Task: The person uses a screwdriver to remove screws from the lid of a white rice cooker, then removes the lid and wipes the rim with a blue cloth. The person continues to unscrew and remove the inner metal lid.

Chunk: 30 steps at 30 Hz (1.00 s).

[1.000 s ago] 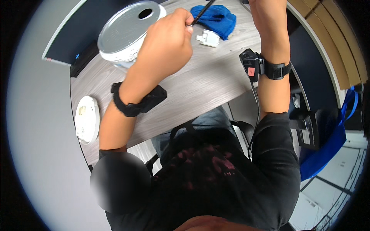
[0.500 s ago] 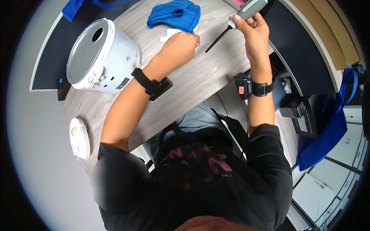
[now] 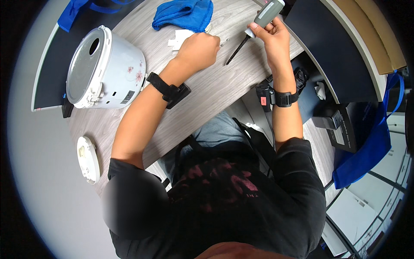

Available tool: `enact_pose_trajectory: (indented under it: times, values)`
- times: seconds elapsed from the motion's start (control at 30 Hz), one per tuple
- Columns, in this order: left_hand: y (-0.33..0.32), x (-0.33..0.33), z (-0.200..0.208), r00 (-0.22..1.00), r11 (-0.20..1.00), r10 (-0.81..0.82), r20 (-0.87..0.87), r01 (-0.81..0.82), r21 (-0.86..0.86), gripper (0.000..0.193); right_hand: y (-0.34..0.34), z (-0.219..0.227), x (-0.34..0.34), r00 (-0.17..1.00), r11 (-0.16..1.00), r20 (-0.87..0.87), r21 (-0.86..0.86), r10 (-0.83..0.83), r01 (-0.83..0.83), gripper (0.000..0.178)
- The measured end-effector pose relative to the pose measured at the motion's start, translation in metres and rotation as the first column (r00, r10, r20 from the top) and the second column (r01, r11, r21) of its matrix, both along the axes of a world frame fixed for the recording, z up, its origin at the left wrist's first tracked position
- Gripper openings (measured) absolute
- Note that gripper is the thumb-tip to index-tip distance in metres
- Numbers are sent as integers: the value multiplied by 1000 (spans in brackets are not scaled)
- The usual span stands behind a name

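Observation:
My right hand (image 3: 276, 38) grips an electric screwdriver (image 3: 267, 14) with a grey body. Its long dark bit (image 3: 238, 50) slants down to the left over the table, with the tip apart from my left hand (image 3: 200, 50). That left hand is curled closed above the tabletop, and its fingertips are hidden from view. Tiny bits (image 3: 223, 42), too small to name, lie by its knuckles. A white piece (image 3: 178, 39) shows just behind the hand, beside a blue cloth (image 3: 183, 15). To the left is a white rice cooker body (image 3: 123, 71) with pink flowers and a round hole in its grey top.
A white oval cover (image 3: 89, 159) lies at the table's left edge. Dark panels (image 3: 345, 52) border the wood-grain table (image 3: 207, 93). At the right are a black box (image 3: 343, 129) and a blue bag (image 3: 368, 151).
The whole view has shifted, moving the table items leftward in it. The screwdriver tip has come slightly nearer to me. Tiny bits now show beside my left hand, which stays closed.

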State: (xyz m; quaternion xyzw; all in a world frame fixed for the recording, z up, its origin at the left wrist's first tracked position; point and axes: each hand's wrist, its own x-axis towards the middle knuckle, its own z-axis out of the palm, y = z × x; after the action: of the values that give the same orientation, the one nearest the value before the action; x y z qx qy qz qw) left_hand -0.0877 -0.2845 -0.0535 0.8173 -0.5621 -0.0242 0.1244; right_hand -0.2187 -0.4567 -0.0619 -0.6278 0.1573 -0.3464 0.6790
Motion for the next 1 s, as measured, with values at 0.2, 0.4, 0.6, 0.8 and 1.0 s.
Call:
enact_pose_trajectory:
  times: [0.2, 0.4, 0.6, 0.8, 1.0]
  values:
    - [-9, 2, -7, 993, 992, 5, 119, 10, -123, 10, 0, -8, -3, 999, 998, 19, 47, 30, -31, 39]
    - [-15, 5, -10, 996, 996, 25, 89, -18, -83, 8, -2, -12, -7, 999, 996, 36, 77, 40, -42, 36]
    - [-14, 8, -14, 992, 994, -46, 114, 57, -89, 8, -2, -13, -8, 998, 996, 44, 68, 51, -54, 40]
    - [-2, 8, -10, 984, 993, -92, 150, 101, -54, 11, 5, -12, -2, 996, 994, 51, 89, 67, -71, 33]
    - [25, 3, 8, 997, 970, -30, 74, 47, -240, 15, 13, -3, 2, 996, 995, 53, 72, 72, -76, 36]
